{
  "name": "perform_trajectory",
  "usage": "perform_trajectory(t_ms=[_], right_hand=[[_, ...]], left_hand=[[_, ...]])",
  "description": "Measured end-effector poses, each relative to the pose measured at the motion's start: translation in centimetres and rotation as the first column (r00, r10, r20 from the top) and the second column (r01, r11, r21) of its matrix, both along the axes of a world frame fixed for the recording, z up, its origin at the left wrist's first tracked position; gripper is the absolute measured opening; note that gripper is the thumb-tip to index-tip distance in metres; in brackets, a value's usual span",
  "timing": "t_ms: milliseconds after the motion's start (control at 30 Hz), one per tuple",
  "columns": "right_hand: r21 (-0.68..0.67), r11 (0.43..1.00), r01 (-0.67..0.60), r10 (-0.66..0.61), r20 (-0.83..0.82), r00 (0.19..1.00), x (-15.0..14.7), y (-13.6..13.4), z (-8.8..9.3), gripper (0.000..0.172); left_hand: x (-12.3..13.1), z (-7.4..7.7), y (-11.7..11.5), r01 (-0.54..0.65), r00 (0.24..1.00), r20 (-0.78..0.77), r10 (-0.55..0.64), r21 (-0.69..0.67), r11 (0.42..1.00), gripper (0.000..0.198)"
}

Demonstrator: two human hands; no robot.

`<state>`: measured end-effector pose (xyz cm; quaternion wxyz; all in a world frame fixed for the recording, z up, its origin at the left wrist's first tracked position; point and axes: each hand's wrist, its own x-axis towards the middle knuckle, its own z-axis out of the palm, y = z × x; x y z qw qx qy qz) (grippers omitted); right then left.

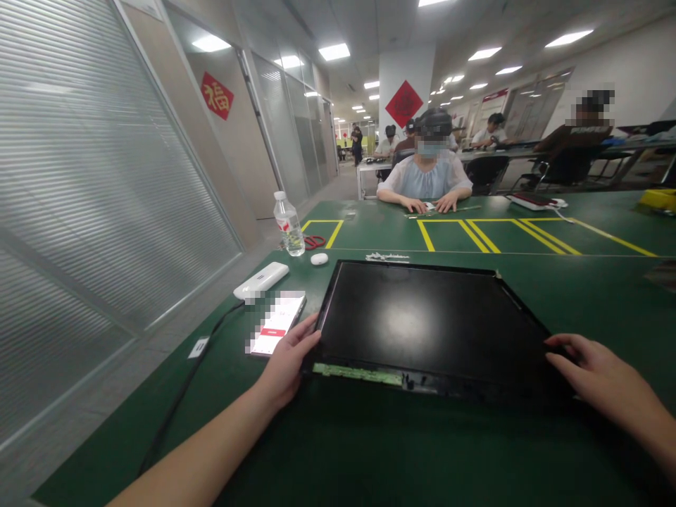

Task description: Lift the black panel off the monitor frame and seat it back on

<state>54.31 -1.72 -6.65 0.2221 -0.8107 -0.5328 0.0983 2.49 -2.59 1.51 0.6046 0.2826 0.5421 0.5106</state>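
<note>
The bare left hand (288, 358) and bare right hand (596, 365) grasp opposite side edges of a flat, black, rectangular screen panel (422, 324) over the dark-green tabletop (412, 451) (whether they touch, I cannot tell). A loosened grip could drop a corner; a leftward swing could strike the slim, white-and-red-lit smartphone (274, 332).

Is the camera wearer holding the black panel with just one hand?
No, the left hand grips the black panel at its left side and the right hand at its right.

Screen panel (422, 324) between left hand (288, 359) and right hand (591, 366), phone (279, 320) leftward, bottle (289, 227) behind phone
</note>
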Motion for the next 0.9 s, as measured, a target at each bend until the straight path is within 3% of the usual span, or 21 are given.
perform_trajectory(t_ms=[367,733,900], right_hand=[[-0.022,1.000,0.010,-0.010,0.000,1.000,-0.40,0.15,0.60,0.052],[0.001,1.000,0.009,-0.009,0.043,0.999,-0.90,-0.24,0.75,0.050],[-0.001,1.000,0.000,0.000,0.054,0.999,-0.93,-0.18,0.60,0.050]], left_hand=[[-0.11,-1.02,0.12,-0.008,0.994,0.107,0.004,0.031,1.000,0.065],[0.30,-0.32,-0.04,-0.003,0.997,0.080,0.004,-0.018,1.000,0.060],[0.13,-0.58,0.02,-0.009,0.998,0.069,0.009,-0.004,1.000,0.066]])
